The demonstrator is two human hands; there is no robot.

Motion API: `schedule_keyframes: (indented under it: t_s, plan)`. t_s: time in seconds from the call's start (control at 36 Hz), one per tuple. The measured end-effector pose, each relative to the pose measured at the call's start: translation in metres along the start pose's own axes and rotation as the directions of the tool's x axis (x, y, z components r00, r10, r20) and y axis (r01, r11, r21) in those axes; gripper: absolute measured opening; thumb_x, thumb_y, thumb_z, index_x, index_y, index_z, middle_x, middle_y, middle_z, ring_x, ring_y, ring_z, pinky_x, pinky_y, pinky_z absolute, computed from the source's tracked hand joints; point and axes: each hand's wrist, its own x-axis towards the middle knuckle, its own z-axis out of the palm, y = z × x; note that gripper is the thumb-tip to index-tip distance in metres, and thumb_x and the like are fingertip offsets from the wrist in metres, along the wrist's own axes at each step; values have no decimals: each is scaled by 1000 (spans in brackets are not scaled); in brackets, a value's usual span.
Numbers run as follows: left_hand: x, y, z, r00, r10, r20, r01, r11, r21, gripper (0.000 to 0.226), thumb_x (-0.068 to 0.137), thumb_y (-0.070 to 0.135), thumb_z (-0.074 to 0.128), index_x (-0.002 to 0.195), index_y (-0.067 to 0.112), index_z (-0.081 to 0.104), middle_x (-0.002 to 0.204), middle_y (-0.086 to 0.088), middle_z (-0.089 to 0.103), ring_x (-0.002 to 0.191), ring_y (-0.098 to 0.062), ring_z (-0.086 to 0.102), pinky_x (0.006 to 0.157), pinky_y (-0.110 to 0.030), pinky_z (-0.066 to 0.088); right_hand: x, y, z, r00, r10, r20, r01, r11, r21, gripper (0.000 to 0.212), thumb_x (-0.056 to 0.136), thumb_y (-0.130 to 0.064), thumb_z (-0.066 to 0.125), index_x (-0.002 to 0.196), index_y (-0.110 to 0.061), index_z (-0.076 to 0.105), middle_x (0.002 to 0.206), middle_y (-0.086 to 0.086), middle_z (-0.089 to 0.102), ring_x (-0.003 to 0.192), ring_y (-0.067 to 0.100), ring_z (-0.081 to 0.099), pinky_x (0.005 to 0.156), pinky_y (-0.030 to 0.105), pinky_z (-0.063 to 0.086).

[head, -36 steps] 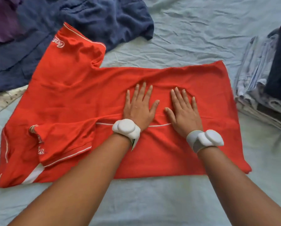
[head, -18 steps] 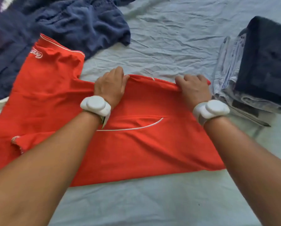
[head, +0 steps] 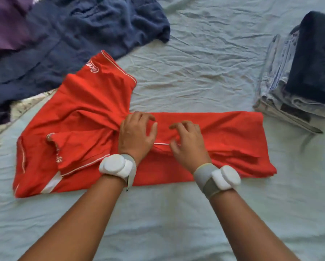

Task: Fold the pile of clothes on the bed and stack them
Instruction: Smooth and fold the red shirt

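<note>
A red shirt point(head: 223, 132) with white piping lies across the light blue bed sheet point(head: 195, 63). Its right part is folded into a long band, while its left part with a sleeve point(head: 101, 72) spreads open. My left hand point(head: 137, 134) sits at the shirt's middle, fingers curled into bunched fabric. My right hand point(head: 188, 146) is just to its right over the fold, fingers loosely curved and apart, tips on the cloth. Both wrists wear white bands.
A stack of folded clothes point(head: 282, 87) topped by a navy piece point(head: 319, 59) stands at the right edge. Unfolded navy garments point(head: 82, 31) and a purple one point(head: 5, 25) lie at the back left, with a patterned cloth point(head: 20, 108) beneath them.
Both hands took the shirt's far edge and pulled it toward me, folding the body lengthwise. They now sit close together at the middle, and the right hand has loosened.
</note>
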Motion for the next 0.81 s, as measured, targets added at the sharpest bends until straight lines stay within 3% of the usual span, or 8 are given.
schedule_keyframes:
  t_s: [0.17, 0.28, 0.36, 0.44, 0.56, 0.67, 0.75, 0.81]
  plan:
    - [60, -65, -27, 988, -115, -100, 116, 993, 1, 33, 83, 31, 44, 98, 14, 67, 102, -10, 66, 98, -33, 58, 90, -36, 35, 52, -88, 53, 993, -10, 119, -30, 945, 326, 34, 83, -5, 55, 117, -4, 61, 113, 22, 59, 110, 38, 50, 98, 40, 35]
    - [95, -110, -43, 952, -270, -147, 285, 954, 95, 35, 88, 25, 48, 117, 10, 59, 124, -13, 59, 117, -32, 50, 101, -37, 26, 76, -115, 80, 976, 125, 180, -173, 943, 285, 47, 88, -11, 52, 135, -15, 50, 129, 23, 46, 123, 37, 40, 105, 35, 26]
    - [110, -143, -51, 830, -536, -156, 555, 821, 130, 49, 94, 30, 51, 136, 6, 43, 143, -18, 41, 127, -38, 38, 107, -39, 22, 89, -127, 91, 961, 225, 161, -266, 911, 314, 48, 88, -12, 50, 135, -20, 49, 128, 22, 44, 120, 36, 43, 103, 34, 31]
    - [118, -167, -56, 685, -721, -107, 728, 684, 49, 60, 93, 38, 56, 138, 3, 38, 145, -19, 36, 132, -39, 35, 109, -41, 24, 99, -126, 100, 955, 232, 186, -285, 893, 349, 38, 88, -12, 49, 124, -18, 57, 123, 18, 53, 114, 33, 51, 97, 37, 39]
    - [119, -183, -71, 719, -694, -50, 687, 719, -109, 40, 89, 33, 63, 113, 2, 60, 119, -18, 64, 113, -37, 57, 91, -38, 41, 100, -124, 103, 971, 191, 141, -231, 900, 369, 29, 87, -10, 52, 112, -16, 66, 114, 14, 62, 110, 27, 56, 95, 31, 42]
    - [89, -181, -127, 735, -636, -233, 527, 753, -395, 24, 88, 30, 60, 99, 9, 63, 103, -10, 66, 97, -26, 59, 86, -34, 44, 73, -151, 92, 998, 35, -49, -7, 873, 488, 28, 84, 0, 57, 105, -14, 70, 104, 3, 67, 99, 10, 57, 87, 11, 38]
    - [47, -167, -144, 724, -610, -324, 456, 774, -439, 12, 86, 21, 57, 93, 11, 59, 100, -7, 59, 91, -17, 53, 84, -24, 39, 43, -146, 84, 992, -37, -124, 94, 862, 499, 29, 81, -3, 55, 94, -25, 69, 92, -10, 66, 88, 4, 59, 86, 22, 45]
    - [9, -167, -150, 687, -656, -312, 519, 744, -421, 7, 85, 16, 56, 90, 13, 60, 101, -10, 59, 89, -19, 53, 79, -20, 37, 22, -141, 88, 990, -76, -117, 122, 879, 460, 31, 77, -5, 53, 88, -33, 61, 87, -15, 64, 84, 12, 61, 82, 37, 48]
